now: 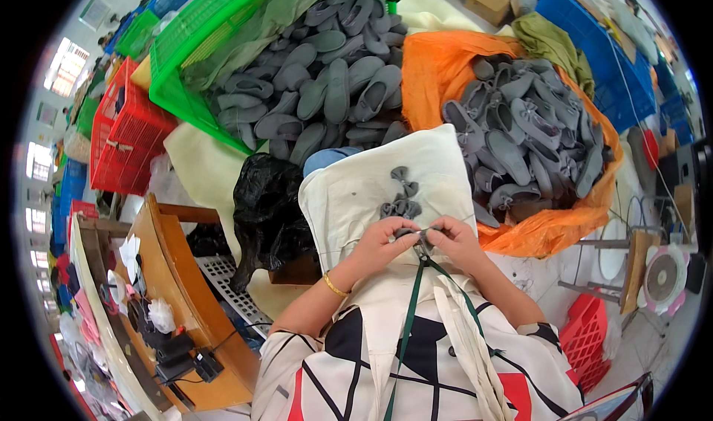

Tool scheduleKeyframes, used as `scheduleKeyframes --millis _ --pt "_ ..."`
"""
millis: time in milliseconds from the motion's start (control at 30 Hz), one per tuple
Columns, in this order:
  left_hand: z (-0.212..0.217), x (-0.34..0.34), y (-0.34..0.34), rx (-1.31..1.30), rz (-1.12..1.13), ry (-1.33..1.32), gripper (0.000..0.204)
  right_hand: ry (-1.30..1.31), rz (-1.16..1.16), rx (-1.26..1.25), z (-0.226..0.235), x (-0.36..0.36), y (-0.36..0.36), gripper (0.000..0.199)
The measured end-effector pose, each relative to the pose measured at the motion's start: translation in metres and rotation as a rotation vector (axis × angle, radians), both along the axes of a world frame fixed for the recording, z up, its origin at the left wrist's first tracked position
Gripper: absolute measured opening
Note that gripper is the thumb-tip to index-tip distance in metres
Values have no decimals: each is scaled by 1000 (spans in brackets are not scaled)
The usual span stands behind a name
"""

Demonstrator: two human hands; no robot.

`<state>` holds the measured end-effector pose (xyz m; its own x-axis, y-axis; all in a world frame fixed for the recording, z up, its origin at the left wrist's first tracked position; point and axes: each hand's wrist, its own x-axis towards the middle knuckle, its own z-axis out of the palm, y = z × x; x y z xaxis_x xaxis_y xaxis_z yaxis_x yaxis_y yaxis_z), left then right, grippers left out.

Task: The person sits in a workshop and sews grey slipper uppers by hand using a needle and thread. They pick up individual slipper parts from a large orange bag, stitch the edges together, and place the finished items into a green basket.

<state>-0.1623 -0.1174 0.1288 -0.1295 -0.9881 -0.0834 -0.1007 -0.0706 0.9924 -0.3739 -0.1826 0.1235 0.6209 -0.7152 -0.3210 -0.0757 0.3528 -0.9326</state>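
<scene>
My left hand (pixel 380 244) and my right hand (pixel 454 241) meet over my lap, fingers pinched on a small grey fabric piece (pixel 405 233) between them. Fingers hide much of its shape; it matches the colour of the bows nearby. Just beyond the fingertips, several grey fabric bows (pixel 401 207) lie on a white cloth (pixel 379 161) spread across my lap. A dark green cord (pixel 413 302) hangs down my front, its looped end close under my fingers. Whatever is attached at that end is too small to make out.
Ahead, a green crate (pixel 174 86) holds many grey slip-on shoes (pixel 338 90). An orange sack (pixel 423 57) at right holds grey shoes with bows. A black plastic bag (pixel 271 198) and wooden table (pixel 178 272) stand left; a red basket (pixel 587 335) and fan (pixel 663 278) right.
</scene>
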Motion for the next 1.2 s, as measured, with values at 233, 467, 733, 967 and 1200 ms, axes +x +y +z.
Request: scheduleKeyframes --millis 233,467,733,967,1200 --pt "-22 66 -72 -323 247 -728 32 -6 -274 -119 -32 -8 -61 10" --pt "-101 124 -90 -157 -94 -1145 32 118 -374 -337 -41 19 -111 13" --pt "-91 146 -169 -8 -152 -956 30 177 -380 -477 -79 40 -141 9" --pt "-181 127 -277 -118 -303 -1138 27 349 -322 -870 -76 62 -150 13" --pt "-280 90 -311 -241 -297 -1345 17 370 -288 -876 -79 61 -155 14"
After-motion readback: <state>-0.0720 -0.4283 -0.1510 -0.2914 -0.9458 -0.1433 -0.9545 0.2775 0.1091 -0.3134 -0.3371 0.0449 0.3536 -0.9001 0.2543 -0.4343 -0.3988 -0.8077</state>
